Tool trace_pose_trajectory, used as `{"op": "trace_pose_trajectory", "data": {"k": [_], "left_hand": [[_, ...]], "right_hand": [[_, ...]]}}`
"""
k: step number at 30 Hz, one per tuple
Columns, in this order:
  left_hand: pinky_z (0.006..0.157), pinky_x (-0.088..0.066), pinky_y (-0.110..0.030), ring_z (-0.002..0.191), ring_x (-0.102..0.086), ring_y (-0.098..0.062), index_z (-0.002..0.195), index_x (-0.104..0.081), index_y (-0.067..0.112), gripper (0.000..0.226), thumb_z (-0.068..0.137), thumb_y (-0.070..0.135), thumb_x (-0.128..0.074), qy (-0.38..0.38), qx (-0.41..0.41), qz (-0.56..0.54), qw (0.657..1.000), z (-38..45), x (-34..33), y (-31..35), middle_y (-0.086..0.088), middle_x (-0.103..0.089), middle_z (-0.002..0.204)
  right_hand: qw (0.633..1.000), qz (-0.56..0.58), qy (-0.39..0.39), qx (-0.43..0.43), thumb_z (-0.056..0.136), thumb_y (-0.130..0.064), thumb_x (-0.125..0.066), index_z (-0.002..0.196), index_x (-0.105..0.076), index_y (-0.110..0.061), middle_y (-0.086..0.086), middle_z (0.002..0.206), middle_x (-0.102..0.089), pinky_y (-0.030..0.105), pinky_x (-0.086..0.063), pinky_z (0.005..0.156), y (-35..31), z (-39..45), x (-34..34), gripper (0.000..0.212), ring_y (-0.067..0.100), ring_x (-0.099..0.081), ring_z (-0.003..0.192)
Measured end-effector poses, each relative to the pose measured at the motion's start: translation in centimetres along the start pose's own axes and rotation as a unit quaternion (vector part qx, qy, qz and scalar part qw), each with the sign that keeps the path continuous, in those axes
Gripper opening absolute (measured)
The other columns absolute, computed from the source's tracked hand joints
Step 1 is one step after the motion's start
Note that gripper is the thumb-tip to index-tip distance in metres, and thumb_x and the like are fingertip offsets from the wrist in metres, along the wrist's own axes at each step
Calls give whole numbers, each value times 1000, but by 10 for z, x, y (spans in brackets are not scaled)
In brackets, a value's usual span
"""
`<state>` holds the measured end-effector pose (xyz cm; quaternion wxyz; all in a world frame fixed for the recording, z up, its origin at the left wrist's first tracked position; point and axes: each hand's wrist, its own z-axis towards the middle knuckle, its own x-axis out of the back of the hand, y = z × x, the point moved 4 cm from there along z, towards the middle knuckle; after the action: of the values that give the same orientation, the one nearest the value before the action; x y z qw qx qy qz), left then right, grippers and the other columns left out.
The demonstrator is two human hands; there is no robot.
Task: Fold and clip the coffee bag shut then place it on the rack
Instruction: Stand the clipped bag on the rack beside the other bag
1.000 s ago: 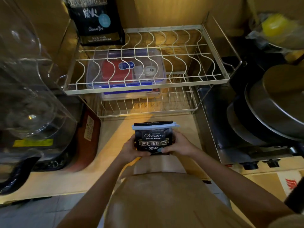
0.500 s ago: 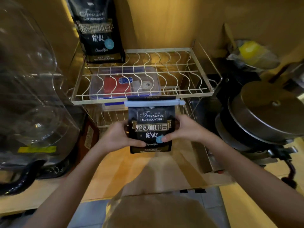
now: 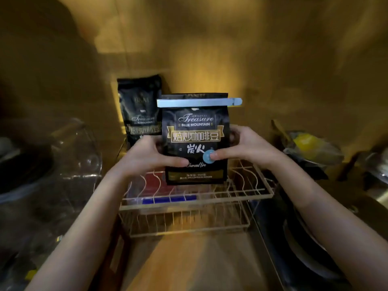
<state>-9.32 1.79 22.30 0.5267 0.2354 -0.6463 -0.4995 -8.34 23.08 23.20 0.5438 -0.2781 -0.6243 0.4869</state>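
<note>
Black coffee bag [image 3: 195,141] held upright over the wire rack [image 3: 197,198], both hands on it.

Clear glass lid [image 3: 79,152] sits far left; a second coffee bag [image 3: 139,110] stands at the rack's back left corner. The left hand [image 3: 147,158] grips the held bag's left edge, thumb across the front. A pale blue clip [image 3: 198,102] clamps its folded top. The right hand [image 3: 247,147] grasps the right edge, thumb on the blue dot. Whether the bag's base touches the wires, I cannot tell.
</note>
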Motion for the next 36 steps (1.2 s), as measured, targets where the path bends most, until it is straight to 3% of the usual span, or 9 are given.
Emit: {"op": "trace_pose_trajectory", "data": {"k": [3, 5, 11, 16, 19, 22, 25, 31, 36], "left_hand": [[77, -58, -26, 89, -68, -7, 101, -62, 16, 54, 52, 27, -81, 108, -14, -35, 993, 15, 9, 6, 3, -70, 97], [85, -55, -33, 97, -65, -13, 114, -58, 6, 68, 54, 28, -82, 174, -28, -33, 984, 26, 12, 7, -5, -68, 109], [89, -52, -26, 98, -63, -12, 117, -57, 1, 67, 60, 26, -81, 266, -40, -33, 962, 58, 2, -13, -2, -65, 112], [81, -49, -8, 98, -62, -8, 118, -56, 7, 56, 67, 19, -77, 293, -36, -43, 955, 75, -11, -40, 0, -65, 112], [75, -44, 1, 96, -58, -2, 120, -54, 11, 52, 72, 16, -73, 311, -46, -39, 948, 78, -21, -50, 6, -62, 107], [90, -51, -21, 102, -62, -8, 118, -57, 15, 47, 74, 21, -71, 320, -31, -11, 947, 85, -30, -66, -1, -67, 113], [95, -50, -40, 107, -62, -16, 122, -52, 16, 52, 74, 28, -69, 327, -11, 21, 945, 90, -35, -76, -5, -67, 116], [100, -35, -21, 120, -52, -21, 135, -35, 10, 62, 80, 16, -65, 355, -16, 50, 933, 91, -44, -73, -11, -56, 130], [110, -17, -19, 138, -23, -17, 142, -11, 11, 75, 84, 7, -58, 337, -66, 108, 933, 95, -54, -72, -14, -26, 150]], "right_hand": [[997, 24, 68, 23, 51, -29, -85, 121, -48, -15, 3, 115, -66, 40, -50, 96, -6, 22, 12, 81, 14, -63, 106], [994, 46, 96, 33, 52, -26, -84, 120, -49, -17, 6, 120, -64, 46, -48, 98, -3, 36, 18, 77, 19, -61, 110], [978, 128, 157, 44, 67, -3, -74, 118, -51, -13, 8, 116, -64, 20, -57, 77, 21, 67, 17, 57, 15, -64, 98], [973, 142, 182, 13, 68, -8, -75, 115, -54, -18, -7, 98, -67, 14, -55, 67, 50, 84, 2, 53, 5, -63, 89], [969, 153, 194, -2, 69, -4, -73, 93, -56, -33, -17, 86, -63, 13, -54, 65, 68, 91, -4, 41, -2, -61, 82], [968, 155, 198, -6, 70, -3, -73, 101, -56, -28, -13, 89, -65, 13, -53, 70, 82, 96, -8, 43, 8, -65, 93], [962, 175, 208, -15, 71, -1, -71, 115, -47, -25, -13, 91, -63, 9, -52, 67, 89, 98, -13, 56, -3, -60, 86], [961, 179, 210, -30, 70, -8, -73, 119, -45, -23, -4, 103, -65, 23, -52, 82, 102, 107, -17, 58, 6, -62, 95], [961, 190, 202, -26, 75, -8, -70, 126, -42, -14, 6, 114, -65, 35, -51, 91, 106, 113, -19, 59, 12, -61, 103]]}}
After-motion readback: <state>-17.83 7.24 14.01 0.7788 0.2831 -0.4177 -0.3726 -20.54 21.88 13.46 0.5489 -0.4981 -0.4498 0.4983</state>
